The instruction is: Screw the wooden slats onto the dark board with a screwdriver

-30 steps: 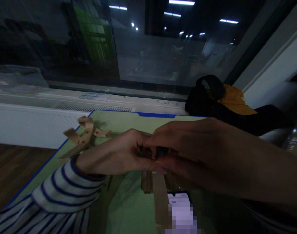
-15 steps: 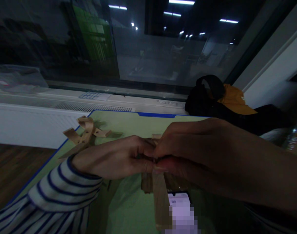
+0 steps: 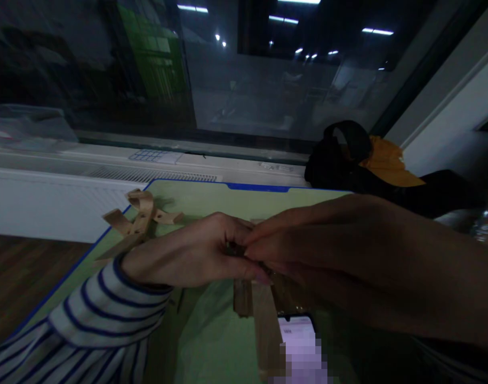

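Note:
My left hand (image 3: 196, 253) reaches in from the left, thumb and fingers closed around the upper part of a flat wooden strip (image 3: 264, 325). Against it, my right hand (image 3: 335, 245) has its fingers pinched together at the same spot. Whatever lies between those fingertips is hidden in shadow. The strip runs down toward me from under both hands. Below them sits a brown, shiny-wrapped bundle (image 3: 242, 298), mostly covered. A lit phone (image 3: 297, 333) lies just right of the strip.
A joined wooden piece with curved arms and holes (image 3: 142, 216) rests on the green, blue-edged table (image 3: 206, 341), left of my hands. Beyond the table are a radiator (image 3: 60, 205) and a windowsill. A black and orange cloth item (image 3: 391, 162) lies at the back right.
My right fingers have shifted slightly left and come together, and the right thumb is less visible. My left thumb now stretches farther right across the strip.

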Available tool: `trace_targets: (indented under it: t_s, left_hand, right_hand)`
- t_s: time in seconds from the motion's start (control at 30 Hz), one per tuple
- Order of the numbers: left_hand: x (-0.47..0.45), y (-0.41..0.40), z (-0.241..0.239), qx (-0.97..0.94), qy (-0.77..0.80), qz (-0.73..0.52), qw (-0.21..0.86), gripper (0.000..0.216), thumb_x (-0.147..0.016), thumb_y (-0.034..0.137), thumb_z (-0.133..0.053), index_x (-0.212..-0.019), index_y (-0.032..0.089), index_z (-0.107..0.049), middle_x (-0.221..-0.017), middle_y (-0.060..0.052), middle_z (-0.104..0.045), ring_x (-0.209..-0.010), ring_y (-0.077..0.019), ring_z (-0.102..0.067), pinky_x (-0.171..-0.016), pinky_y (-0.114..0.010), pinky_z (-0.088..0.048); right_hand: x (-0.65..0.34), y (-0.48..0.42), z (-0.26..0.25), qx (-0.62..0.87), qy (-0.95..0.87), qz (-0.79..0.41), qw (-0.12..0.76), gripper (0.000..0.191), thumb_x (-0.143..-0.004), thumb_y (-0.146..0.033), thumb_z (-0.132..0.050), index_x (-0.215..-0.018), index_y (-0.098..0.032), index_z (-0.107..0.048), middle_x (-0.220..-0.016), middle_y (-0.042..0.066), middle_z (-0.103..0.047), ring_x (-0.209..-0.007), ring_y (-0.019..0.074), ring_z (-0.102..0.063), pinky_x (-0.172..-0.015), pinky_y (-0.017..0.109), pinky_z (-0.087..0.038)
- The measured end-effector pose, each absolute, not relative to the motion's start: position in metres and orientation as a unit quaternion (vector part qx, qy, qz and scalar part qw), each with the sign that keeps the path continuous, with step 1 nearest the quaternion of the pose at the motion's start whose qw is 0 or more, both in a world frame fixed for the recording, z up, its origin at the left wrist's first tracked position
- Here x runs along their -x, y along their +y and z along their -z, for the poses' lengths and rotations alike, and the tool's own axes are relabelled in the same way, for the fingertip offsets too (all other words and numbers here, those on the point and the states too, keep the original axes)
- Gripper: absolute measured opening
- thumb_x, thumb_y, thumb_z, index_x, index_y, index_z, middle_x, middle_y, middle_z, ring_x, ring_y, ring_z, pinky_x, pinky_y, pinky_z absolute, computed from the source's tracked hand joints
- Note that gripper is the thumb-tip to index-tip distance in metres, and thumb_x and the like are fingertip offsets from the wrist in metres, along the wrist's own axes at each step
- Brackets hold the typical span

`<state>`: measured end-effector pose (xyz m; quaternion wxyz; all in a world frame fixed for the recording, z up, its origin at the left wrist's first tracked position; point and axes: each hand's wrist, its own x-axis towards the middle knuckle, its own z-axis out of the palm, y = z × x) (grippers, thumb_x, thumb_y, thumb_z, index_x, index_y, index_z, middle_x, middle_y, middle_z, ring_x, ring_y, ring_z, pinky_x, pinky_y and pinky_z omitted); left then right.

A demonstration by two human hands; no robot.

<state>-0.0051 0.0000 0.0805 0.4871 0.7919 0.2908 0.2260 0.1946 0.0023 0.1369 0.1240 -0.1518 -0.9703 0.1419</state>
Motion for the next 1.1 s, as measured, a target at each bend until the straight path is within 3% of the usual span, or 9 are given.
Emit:
trace_targets:
  t_s: [0.1,0.17,0.27,0.5,0.63,0.77,0.83,0.97,1.1]
  left_hand:
    - [0.0055,0.0024,-0.0805,-0.807,0.288,-0.213,0.470,0.014,-0.082,0.015,-0.060,-0.071,0.015,-0.067,-0.070,0.006,-0.063,-0.078,-0.0096,-0.059,-0.073,-0.015,-0.043]
    - [0.0063,0.0024,-0.0806,-0.814,0.301,-0.180,0.462,0.015,-0.085,0.017,-0.056,-0.076,0.015,-0.068,-0.078,0.004,-0.066,-0.075,-0.0102,-0.059,-0.070,-0.016,-0.044]
    - [0.0075,0.0005,-0.0805,-0.816,0.325,-0.149,0.455,0.019,-0.087,0.021,-0.052,-0.078,0.015,-0.068,-0.073,0.003,-0.066,-0.069,-0.0108,-0.058,-0.062,-0.018,-0.043]
    - [0.0047,-0.0007,-0.0797,-0.776,0.319,-0.217,0.498,0.005,-0.077,0.020,-0.065,-0.077,0.016,-0.068,-0.076,0.004,-0.063,-0.068,-0.0092,-0.056,-0.061,-0.017,-0.043]
    - [0.0045,0.0002,-0.0794,-0.767,0.324,-0.217,0.510,0.006,-0.076,0.020,-0.065,-0.078,0.015,-0.068,-0.075,0.003,-0.063,-0.070,-0.0115,-0.056,-0.061,-0.018,-0.043]
    - [0.0048,0.0011,-0.0791,-0.761,0.269,-0.238,0.540,0.008,-0.078,0.014,-0.063,-0.078,0.019,-0.069,-0.077,0.004,-0.065,-0.082,-0.0134,-0.059,-0.076,-0.019,-0.045]
    - [0.0048,0.0014,-0.0789,-0.766,0.266,-0.225,0.540,0.011,-0.080,0.015,-0.060,-0.080,0.021,-0.070,-0.075,0.005,-0.065,-0.084,-0.0133,-0.060,-0.081,-0.020,-0.044]
    - [0.0037,0.0000,-0.0812,-0.777,0.300,-0.208,0.512,0.012,-0.082,0.017,-0.059,-0.077,0.019,-0.070,-0.066,0.005,-0.063,-0.075,-0.0120,-0.061,-0.075,-0.019,-0.044]
    - [0.0038,-0.0010,-0.0839,-0.777,0.286,-0.235,0.509,0.017,-0.081,0.012,-0.058,-0.069,0.018,-0.068,-0.060,0.006,-0.058,-0.085,-0.0142,-0.060,-0.076,-0.019,-0.044]
  right_hand:
    - [-0.1934,0.0041,-0.1357,0.174,-0.971,-0.122,0.112,0.015,-0.090,-0.018,-0.047,-0.096,-0.018,-0.062,-0.083,-0.004,-0.061,-0.068,0.0045,-0.053,-0.061,0.019,-0.036]
    - [-0.1928,0.0048,-0.1354,0.182,-0.972,-0.101,0.110,0.014,-0.090,-0.021,-0.049,-0.094,-0.018,-0.061,-0.079,-0.005,-0.060,-0.064,0.0045,-0.051,-0.058,0.020,-0.034]
    - [-0.1925,0.0040,-0.1353,0.186,-0.973,-0.088,0.106,0.013,-0.090,-0.025,-0.050,-0.094,-0.018,-0.061,-0.079,-0.005,-0.059,-0.064,0.0055,-0.050,-0.057,0.022,-0.033]
    - [-0.1914,0.0036,-0.1325,0.180,-0.975,-0.098,0.090,0.008,-0.087,-0.022,-0.053,-0.093,-0.019,-0.057,-0.082,-0.004,-0.057,-0.065,0.0077,-0.050,-0.059,0.023,-0.035]
    - [-0.1916,0.0023,-0.1363,0.174,-0.971,-0.120,0.114,0.020,-0.092,-0.032,-0.044,-0.099,-0.017,-0.056,-0.090,-0.001,-0.060,-0.072,0.0087,-0.053,-0.063,0.023,-0.037]
    - [-0.1931,0.0006,-0.1390,0.155,-0.966,-0.169,0.115,0.013,-0.089,-0.015,-0.048,-0.097,-0.015,-0.058,-0.090,-0.002,-0.061,-0.076,0.0055,-0.053,-0.066,0.019,-0.037]
    - [-0.1936,0.0015,-0.1382,0.159,-0.967,-0.168,0.109,0.015,-0.087,-0.011,-0.050,-0.098,-0.016,-0.059,-0.089,-0.003,-0.061,-0.074,0.0048,-0.052,-0.065,0.018,-0.036]
    - [-0.1929,0.0042,-0.1357,0.175,-0.971,-0.133,0.096,0.017,-0.091,-0.019,-0.046,-0.100,-0.018,-0.060,-0.088,-0.003,-0.060,-0.071,0.0069,-0.051,-0.063,0.022,-0.035]
    - [-0.1901,0.0035,-0.1344,0.181,-0.972,-0.118,0.094,0.012,-0.089,-0.023,-0.050,-0.095,-0.019,-0.060,-0.085,-0.003,-0.058,-0.068,0.0075,-0.050,-0.060,0.024,-0.033]
